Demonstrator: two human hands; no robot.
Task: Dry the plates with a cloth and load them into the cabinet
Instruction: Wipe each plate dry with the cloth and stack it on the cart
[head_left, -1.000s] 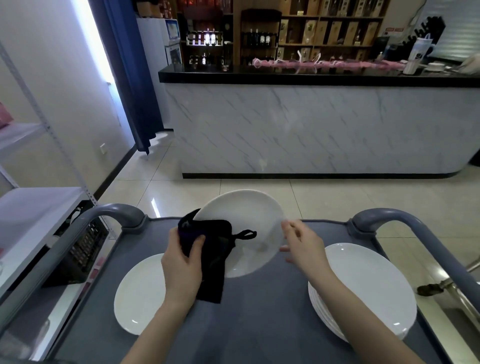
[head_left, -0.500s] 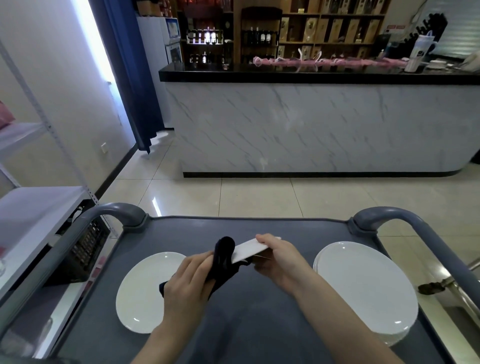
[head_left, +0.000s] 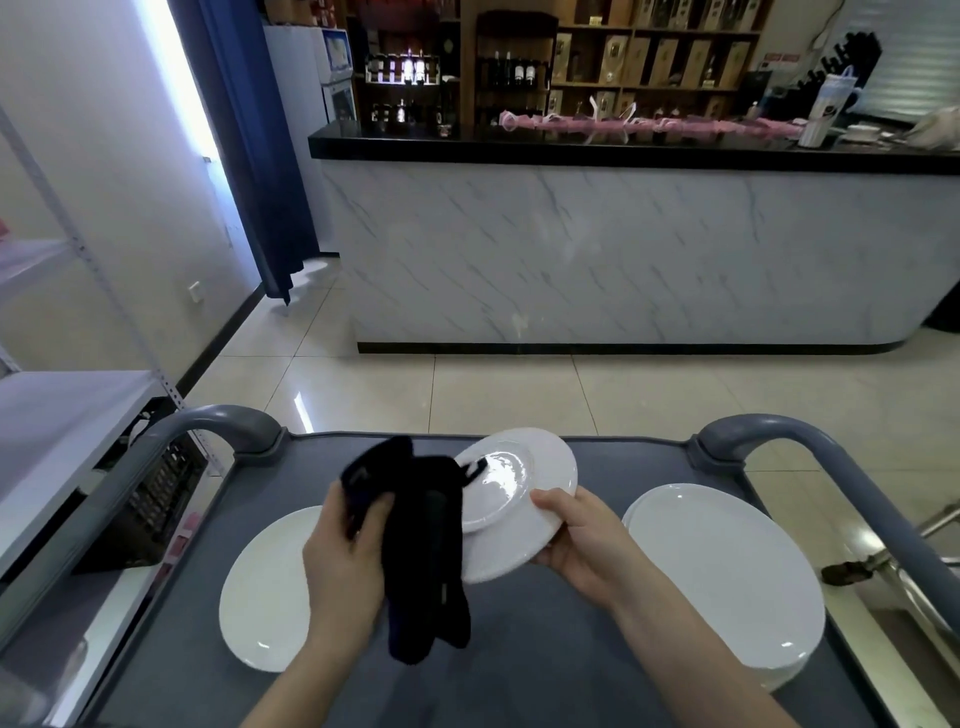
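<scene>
A black cloth (head_left: 423, 545) is hanging from the left hand (head_left: 337, 566), whose fingers are curling round its upper folds. The cloth is draping over the left edge of a white plate (head_left: 519, 499) and hiding that part of the rim. The right hand (head_left: 582, 545) is grasping the plate's right rim between thumb and fingers. It is holding the plate tilted in the air above the cart, with the foot ring facing up. A small loop on the cloth is lying against the plate's underside.

Below the left hand a single plate (head_left: 260, 587) is lying flat, partly covered by the wrist and the cloth. A stack of plates (head_left: 727, 582) is sitting just beside the right forearm.

Both are resting on the cart's grey surface (head_left: 519, 675). A curved left handle (head_left: 223, 423) and right handle (head_left: 779, 431) are rising at its far corners. Beyond, a glossy tile floor (head_left: 519, 389) is running to a marble-fronted bar (head_left: 623, 249) with a black top, which is carrying a row of pink things and a tall tumbler (head_left: 826, 109). Wooden shelves (head_left: 649, 52) behind it are holding bottles and boxes. A blue curtain (head_left: 249, 145) is hanging at the left, and a metal rack (head_left: 62, 415) is standing beside the cart.

Counting: one cloth, one plate in the hands and one lying alone. The stack is showing at least two rims, but its full number cannot be told.
</scene>
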